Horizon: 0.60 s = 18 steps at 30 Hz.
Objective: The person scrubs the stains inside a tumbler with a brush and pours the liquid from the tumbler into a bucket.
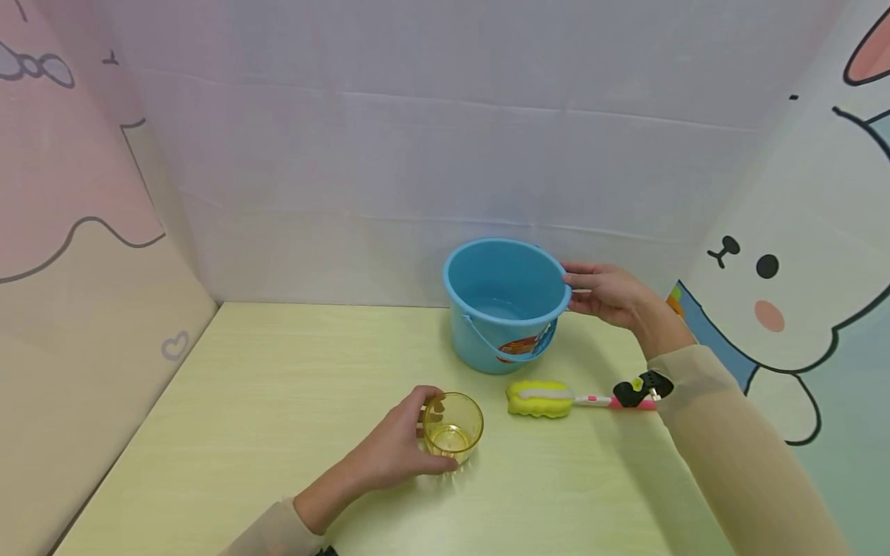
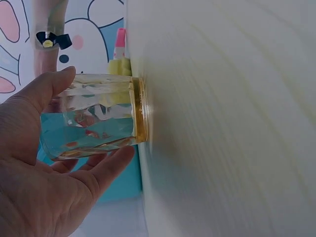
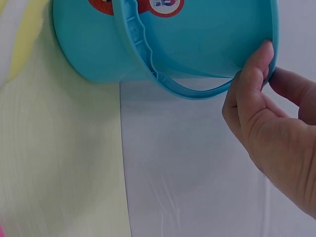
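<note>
A clear, yellow-tinted drinking glass (image 1: 454, 432) stands upright on the table. My left hand (image 1: 392, 452) holds it from the left, thumb on the near side and fingers on the far side; the left wrist view shows the glass (image 2: 101, 113) between them. Farther back is a light blue plastic bucket (image 1: 480, 340) with its handle hanging down at the front. At the bucket's right side, my right hand (image 1: 612, 296) pinches the rim, as the right wrist view confirms, with fingers outside near the handle's end. The bucket's inside shows nothing but its bottom.
A yellow sponge bottle brush (image 1: 542, 399) lies in front of the bucket, its white and pink handle pointing right, partly behind the right wrist's camera. Close behind the bucket rises a pale cloth wall (image 1: 348, 193). Printed side walls stand left and right of the light wooden table (image 1: 278, 386).
</note>
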Available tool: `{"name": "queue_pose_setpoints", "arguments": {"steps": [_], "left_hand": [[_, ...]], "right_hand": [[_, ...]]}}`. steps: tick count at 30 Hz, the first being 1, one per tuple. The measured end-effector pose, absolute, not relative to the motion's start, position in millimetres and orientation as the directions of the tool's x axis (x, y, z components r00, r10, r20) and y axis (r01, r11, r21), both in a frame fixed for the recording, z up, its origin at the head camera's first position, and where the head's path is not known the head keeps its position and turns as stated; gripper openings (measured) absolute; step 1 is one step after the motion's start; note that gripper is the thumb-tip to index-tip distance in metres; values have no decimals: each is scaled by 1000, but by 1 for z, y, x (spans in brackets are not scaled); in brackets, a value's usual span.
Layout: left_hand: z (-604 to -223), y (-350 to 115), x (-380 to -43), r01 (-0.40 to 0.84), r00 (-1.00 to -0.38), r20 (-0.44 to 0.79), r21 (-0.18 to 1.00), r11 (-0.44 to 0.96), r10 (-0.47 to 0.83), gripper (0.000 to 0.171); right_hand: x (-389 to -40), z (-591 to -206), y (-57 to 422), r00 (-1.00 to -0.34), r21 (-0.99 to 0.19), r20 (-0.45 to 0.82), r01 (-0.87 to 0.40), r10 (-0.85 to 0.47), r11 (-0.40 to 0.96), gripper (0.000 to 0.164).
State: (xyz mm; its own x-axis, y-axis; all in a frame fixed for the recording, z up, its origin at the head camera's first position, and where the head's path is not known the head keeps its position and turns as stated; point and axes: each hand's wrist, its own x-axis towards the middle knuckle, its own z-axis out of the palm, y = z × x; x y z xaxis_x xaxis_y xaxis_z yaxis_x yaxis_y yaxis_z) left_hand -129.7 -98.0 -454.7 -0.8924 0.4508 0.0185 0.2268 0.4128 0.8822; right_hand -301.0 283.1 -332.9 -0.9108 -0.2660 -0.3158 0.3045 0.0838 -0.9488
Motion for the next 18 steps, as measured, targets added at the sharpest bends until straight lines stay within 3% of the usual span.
{"name": "queue_pose_setpoints", "arguments": {"steps": [10,18], "left_hand": [[-448,-108,-132,210,-876,-3,898,387,482,103],[-436,-125,-136,158,-905,-26,906,392,425,88]], "right_hand": [[-299,-334,284,-915,-952,-305,288,-264,101,58],[-291,-333,285,-933,-954,-270,225,-239,199,57]]}}
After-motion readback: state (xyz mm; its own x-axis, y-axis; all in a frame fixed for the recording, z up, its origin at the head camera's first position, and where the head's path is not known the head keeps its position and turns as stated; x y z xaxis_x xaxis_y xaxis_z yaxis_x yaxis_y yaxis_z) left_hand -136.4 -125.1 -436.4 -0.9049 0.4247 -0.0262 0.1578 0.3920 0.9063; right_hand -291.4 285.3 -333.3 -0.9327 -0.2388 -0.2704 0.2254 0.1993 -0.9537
